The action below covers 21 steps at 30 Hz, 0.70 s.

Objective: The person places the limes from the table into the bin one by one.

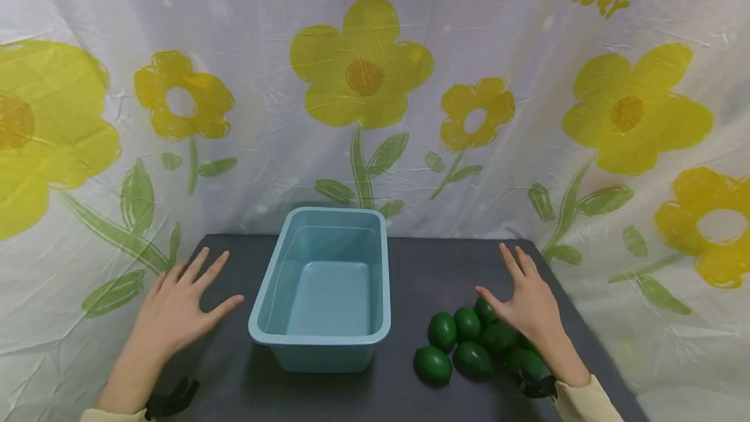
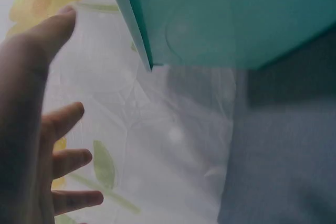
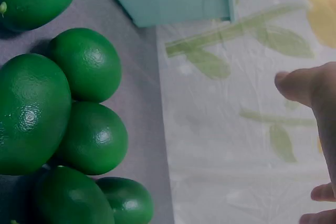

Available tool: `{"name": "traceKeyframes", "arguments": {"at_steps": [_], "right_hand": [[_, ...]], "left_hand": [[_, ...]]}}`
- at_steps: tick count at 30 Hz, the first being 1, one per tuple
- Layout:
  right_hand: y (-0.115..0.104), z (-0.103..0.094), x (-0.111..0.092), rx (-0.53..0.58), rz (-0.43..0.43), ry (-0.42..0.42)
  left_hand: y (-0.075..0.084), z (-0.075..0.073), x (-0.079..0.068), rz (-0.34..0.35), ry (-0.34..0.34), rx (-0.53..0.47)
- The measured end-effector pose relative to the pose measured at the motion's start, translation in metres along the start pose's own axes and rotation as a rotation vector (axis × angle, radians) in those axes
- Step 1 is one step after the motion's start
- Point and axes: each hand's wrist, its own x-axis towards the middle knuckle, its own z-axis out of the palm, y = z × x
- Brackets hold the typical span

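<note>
My left hand [image 1: 178,311] is held with fingers spread to the left of a light blue plastic bin [image 1: 383,279], touching nothing. In the left wrist view its thumb and fingers stand apart from the bin's wall [image 2: 236,19]. On the right, my right hand [image 1: 530,305] hovers with straight, parted fingers above a cluster of glossy green limes [image 1: 473,360]. Nothing is in its grasp. Several limes, one close to the bin [image 1: 432,365], lie together on the dark table; the right hand and wrist hide part of the cluster. The bin's inside floor shows bare.
A dark grey cloth-like tabletop [image 1: 428,272] bears the bin and the limes. Behind it and along both sides hangs a white curtain [image 1: 263,174] printed with yellow flowers. Dark straps [image 1: 172,399] circle both wrists, below light sleeves [image 1: 586,402].
</note>
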Motion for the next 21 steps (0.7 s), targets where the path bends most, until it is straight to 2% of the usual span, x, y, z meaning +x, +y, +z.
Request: {"name": "traceKeyframes", "arguments": {"at_steps": [4, 7, 9, 13, 21], "right_hand": [[0.008, 0.0, -0.008, 0.06, 0.05, 0.043], [0.014, -0.001, -0.015, 0.098, 0.097, 0.074], [0.019, -0.003, -0.022, 0.121, 0.139, 0.078], [0.03, -0.005, -0.036, 0.159, 0.244, 0.048], [0.051, 0.004, -0.068, 0.188, 0.414, -0.028]], "left_hand": [[0.005, 0.001, -0.002, -0.003, 0.015, -0.204], [0.01, 0.006, -0.003, 0.002, 0.058, -0.359], [0.013, 0.014, -0.003, 0.015, 0.098, -0.425], [0.02, 0.032, -0.004, 0.039, 0.146, -0.527], [0.035, 0.058, -0.007, 0.042, 0.164, -0.79]]}}
